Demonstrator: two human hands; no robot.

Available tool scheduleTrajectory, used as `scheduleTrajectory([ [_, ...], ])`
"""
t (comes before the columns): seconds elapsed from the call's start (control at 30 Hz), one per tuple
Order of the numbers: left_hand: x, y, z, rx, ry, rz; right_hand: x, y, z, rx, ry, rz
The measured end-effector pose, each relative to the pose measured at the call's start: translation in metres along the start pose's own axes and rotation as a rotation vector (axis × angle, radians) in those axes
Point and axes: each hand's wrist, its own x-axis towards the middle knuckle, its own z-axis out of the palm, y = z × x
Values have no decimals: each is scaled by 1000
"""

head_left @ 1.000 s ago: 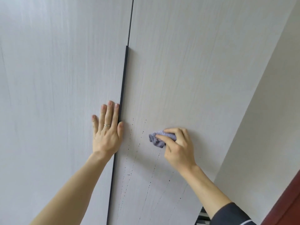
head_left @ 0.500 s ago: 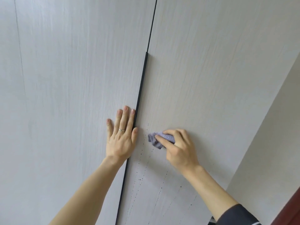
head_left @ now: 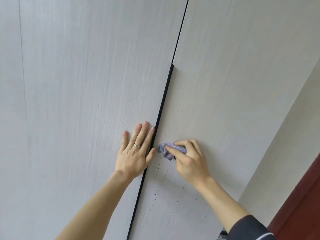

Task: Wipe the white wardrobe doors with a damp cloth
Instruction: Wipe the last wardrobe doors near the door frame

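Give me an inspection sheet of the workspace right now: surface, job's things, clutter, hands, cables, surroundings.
Surface: the right door carries trails of dark specks below the cloth; no specks are visible on the left door; a black handle strip runs between them.
Job's things: the purple cloth is bunched and pressed to the right door, just beside the handle strip.
Clutter: nothing seen.
Grippers: the left hand lies flat on the left door, fingers straight, with a ring on one finger; the right hand pinches the cloth.
Cables: nothing seen.
Surroundings: a pale wall to the right; a red-brown panel at the lower right corner.
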Motion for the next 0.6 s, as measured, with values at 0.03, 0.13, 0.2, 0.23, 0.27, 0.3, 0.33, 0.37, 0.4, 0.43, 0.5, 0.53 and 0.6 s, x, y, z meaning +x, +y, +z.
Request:
scheduleTrajectory([
  [0.03,-1,0,0,-4,-7,5,12,2,-6,-2,14,15],
  [0.13,-1,2,-2,-4,-32,1,67,17,-29,-4,213,241],
  [0.2,-1,2,-2,-14,-40,1,87,23,-35,-17,296,339],
  [0.23,-2,1,-3,-17,-38,5,87,21,-33,-27,310,342],
  [0.27,-1,1,-2,-19,-34,14,79,16,-27,-34,309,340],
  [0.3,-1,1,-3,-19,-25,14,64,8,-19,-29,285,334],
  [0.33,-1,2,-3,-22,-18,13,43,-1,-10,-28,233,317],
  [0.37,-1,2,-2,-25,-10,11,19,-12,0,-29,167,291],
  [0.4,-2,3,-2,-19,-1,6,-3,-22,9,-31,80,255],
  [0.43,-2,3,-1,-11,2,2,-21,-31,15,-33,-7,221],
  [0.5,-3,4,1,-18,5,16,-37,-40,17,-34,-99,201],
  [0.53,-4,3,1,-22,7,17,-31,-40,14,-32,-92,206],
  [0.6,-4,3,1,-30,5,16,-5,-33,5,-32,3,288],
])
